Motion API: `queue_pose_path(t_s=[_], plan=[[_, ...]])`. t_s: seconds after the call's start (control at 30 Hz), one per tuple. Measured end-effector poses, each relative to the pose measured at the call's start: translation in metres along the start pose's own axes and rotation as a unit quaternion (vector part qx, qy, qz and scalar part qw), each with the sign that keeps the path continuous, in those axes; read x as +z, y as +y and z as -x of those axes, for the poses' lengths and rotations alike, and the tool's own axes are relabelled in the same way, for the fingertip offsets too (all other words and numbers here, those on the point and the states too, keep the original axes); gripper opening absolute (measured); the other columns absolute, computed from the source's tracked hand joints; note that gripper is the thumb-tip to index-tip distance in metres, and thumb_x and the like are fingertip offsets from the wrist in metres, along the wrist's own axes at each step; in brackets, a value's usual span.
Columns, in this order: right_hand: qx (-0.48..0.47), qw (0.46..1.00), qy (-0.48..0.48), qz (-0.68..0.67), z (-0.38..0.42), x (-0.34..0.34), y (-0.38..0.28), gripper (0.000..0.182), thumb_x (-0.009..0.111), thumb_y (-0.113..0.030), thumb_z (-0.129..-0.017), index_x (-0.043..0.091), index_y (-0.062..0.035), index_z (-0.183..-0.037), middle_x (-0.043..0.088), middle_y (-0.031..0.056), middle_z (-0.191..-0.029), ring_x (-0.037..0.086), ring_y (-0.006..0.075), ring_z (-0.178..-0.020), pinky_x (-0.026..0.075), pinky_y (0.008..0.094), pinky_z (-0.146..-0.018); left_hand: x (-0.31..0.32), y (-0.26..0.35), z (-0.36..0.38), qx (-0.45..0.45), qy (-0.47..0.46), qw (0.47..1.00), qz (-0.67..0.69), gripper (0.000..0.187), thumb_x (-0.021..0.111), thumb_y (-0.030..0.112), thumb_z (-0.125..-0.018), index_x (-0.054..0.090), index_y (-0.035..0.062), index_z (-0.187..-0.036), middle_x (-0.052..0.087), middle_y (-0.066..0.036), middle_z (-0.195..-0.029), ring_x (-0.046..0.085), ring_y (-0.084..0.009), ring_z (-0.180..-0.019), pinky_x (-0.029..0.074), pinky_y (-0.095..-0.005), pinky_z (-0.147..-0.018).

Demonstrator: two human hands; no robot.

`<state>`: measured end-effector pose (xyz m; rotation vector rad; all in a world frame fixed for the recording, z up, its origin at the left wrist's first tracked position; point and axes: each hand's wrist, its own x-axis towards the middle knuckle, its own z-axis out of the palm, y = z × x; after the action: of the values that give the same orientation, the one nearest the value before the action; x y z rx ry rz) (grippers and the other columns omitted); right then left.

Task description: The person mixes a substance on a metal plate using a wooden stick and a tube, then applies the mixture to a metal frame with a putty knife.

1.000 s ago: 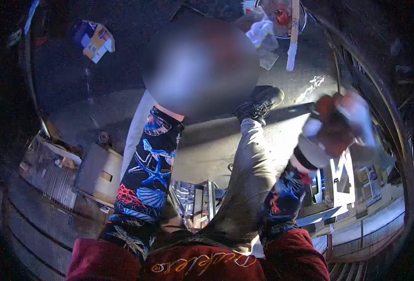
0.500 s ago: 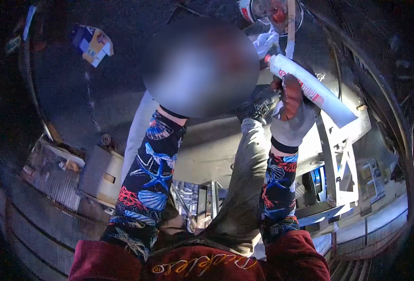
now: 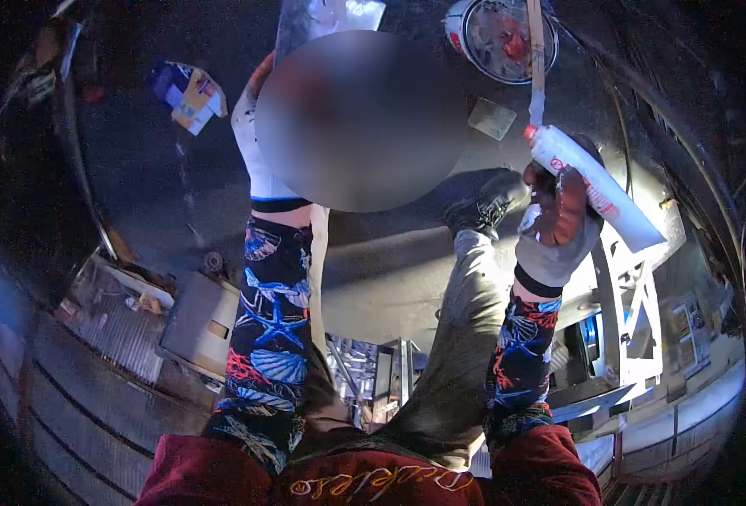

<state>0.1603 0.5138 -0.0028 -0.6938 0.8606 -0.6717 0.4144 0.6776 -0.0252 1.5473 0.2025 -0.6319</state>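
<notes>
My right hand, in a soiled glove with a pale cuff, is closed around a white squeeze tube with red print. Its red cap points up and left, and its flat end points down and right. My left hand, in a white glove with a dirty finger, reaches forward at the upper left. A blurred patch hides most of its fingers. Beyond them a pale, shiny sheet sticks out at the top edge, and the visible finger lies along its left side.
An open tin with reddish residue stands at the top right, a flat stick across its rim. On the dark floor lie a square piece and a torn carton. A white metal frame stands lower right.
My left hand has swung forward and left, out past the blurred patch, with the pale sheet now at the top. My right hand has shifted slightly right and down with the tube.
</notes>
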Motion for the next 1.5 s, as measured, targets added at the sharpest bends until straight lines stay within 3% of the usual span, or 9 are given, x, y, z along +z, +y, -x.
queue_pose_path(t_s=[0.2, 0.4, 0.53, 0.83, 0.97, 1.03, 1.37, 1.47, 1.5], plan=[[-0.086, 0.936, 0.098, 0.327, -0.004, 0.020, 0.014, 0.037, 0.060, -0.025, -0.094, 0.058, 0.0030, -0.117, 0.064, 0.0149, -0.104, 0.063, 0.0256, -0.084, 0.050, 0.0343, -0.072, -0.002, -0.003, 0.001, -0.010, 0.010, 0.997, 0.078, 0.044, 0.053, 0.014, -0.092, 0.047, -0.0071, -0.131, 0.061, -0.021, -0.115, 0.065, -0.0300, -0.100, 0.059, -0.0438, -0.083], [-0.006, 0.997, 0.074, -0.031, -0.002, 0.028, 0.005, 0.042, 0.059, -0.031, -0.093, 0.059, 0.0033, -0.117, 0.065, 0.0152, -0.107, 0.063, 0.0268, -0.091, 0.050, 0.0364, -0.077, -0.005, -0.005, 0.000, -0.022, 0.026, 0.990, 0.134, 0.043, 0.053, 0.015, -0.093, 0.047, -0.0045, -0.131, 0.062, -0.018, -0.113, 0.066, -0.0290, -0.098, 0.058, -0.0413, -0.084], [-0.096, 0.863, 0.028, 0.496, 0.000, 0.025, 0.004, 0.044, 0.064, -0.041, -0.091, 0.064, -0.0014, -0.111, 0.067, 0.0100, -0.106, 0.064, 0.0196, -0.094, 0.048, 0.0321, -0.081, -0.014, -0.007, -0.002, -0.107, -0.010, 0.976, 0.192, 0.033, 0.061, 0.022, -0.089, 0.061, 0.0014, -0.115, 0.066, -0.006, -0.102, 0.064, -0.0166, -0.089, 0.051, -0.0267, -0.074], [0.009, 0.977, 0.098, 0.192, 0.015, -0.007, 0.056, 0.035, 0.051, -0.024, -0.099, 0.053, -0.0002, -0.125, 0.066, 0.0152, -0.109, 0.065, 0.0253, -0.093, 0.054, 0.0351, -0.072, -0.001, 0.017, -0.002, -0.133, 0.023, 0.974, 0.180, 0.046, 0.063, 0.011, -0.089, 0.050, -0.0048, -0.131, 0.067, -0.010, -0.108, 0.066, -0.0166, -0.093, 0.052, -0.0242, -0.081], [0.201, 0.904, 0.205, -0.318, 0.022, -0.052, 0.050, 0.045, 0.067, -0.024, -0.092, 0.053, -0.0018, -0.128, 0.060, 0.0112, -0.122, 0.063, 0.0232, -0.104, 0.052, 0.0328, -0.091, 0.000, 0.020, 0.003, -0.126, -0.033, 0.984, 0.118, 0.046, 0.065, 0.012, -0.089, 0.051, -0.0044, -0.130, 0.068, -0.007, -0.101, 0.066, -0.0117, -0.081, 0.050, -0.0206, -0.061], [0.083, 0.960, 0.029, 0.267, 0.007, 0.022, 0.007, 0.042, 0.062, -0.029, -0.095, 0.055, -0.0027, -0.127, 0.061, 0.0088, -0.122, 0.064, 0.0215, -0.100, 0.052, 0.0328, -0.090, 0.011, 0.020, 0.005, -0.128, 0.002, 0.987, 0.095, 0.044, 0.066, 0.012, -0.088, 0.053, -0.0028, -0.127, 0.069, -0.005, -0.096, 0.062, -0.0074, -0.069, 0.045, -0.0194, -0.054], [0.087, 0.990, 0.060, -0.094, 0.005, 0.019, 0.007, 0.040, 0.061, -0.026, -0.095, 0.056, -0.0003, -0.125, 0.066, 0.0123, -0.107, 0.066, 0.0220, -0.092, 0.056, 0.0325, -0.075, 0.029, 0.010, 0.031, -0.159, -0.113, 0.980, 0.037, 0.043, 0.071, 0.012, -0.086, 0.058, -0.0060, -0.122, 0.068, -0.010, -0.102, 0.066, -0.0156, -0.087, 0.052, -0.0268, -0.079], [-0.120, 0.846, -0.002, 0.519, 0.004, 0.034, 0.000, 0.041, 0.067, -0.024, -0.089, 0.059, -0.0002, -0.121, 0.067, 0.0121, -0.109, 0.066, 0.0229, -0.095, 0.054, 0.0338, -0.087, 0.023, 0.000, 0.030, -0.142, -0.085, 0.986, 0.024, 0.041, 0.070, 0.012, -0.087, 0.059, -0.0044, -0.123, 0.067, -0.009, -0.103, 0.065, -0.0143, -0.087, 0.051, -0.0254, -0.076], [-0.078, 0.924, 0.051, 0.372, 0.007, 0.021, 0.014, 0.037, 0.073, -0.015, -0.084, 0.062, -0.0005, -0.117, 0.067, 0.0110, -0.110, 0.067, 0.0237, -0.096, 0.052, 0.0343, -0.090, 0.022, -0.003, 0.028, -0.111, -0.066, 0.991, 0.022, 0.040, 0.069, 0.012, -0.087, 0.059, -0.0034, -0.123, 0.067, -0.008, -0.103, 0.064, -0.0131, -0.086, 0.051, -0.0243, -0.073]])
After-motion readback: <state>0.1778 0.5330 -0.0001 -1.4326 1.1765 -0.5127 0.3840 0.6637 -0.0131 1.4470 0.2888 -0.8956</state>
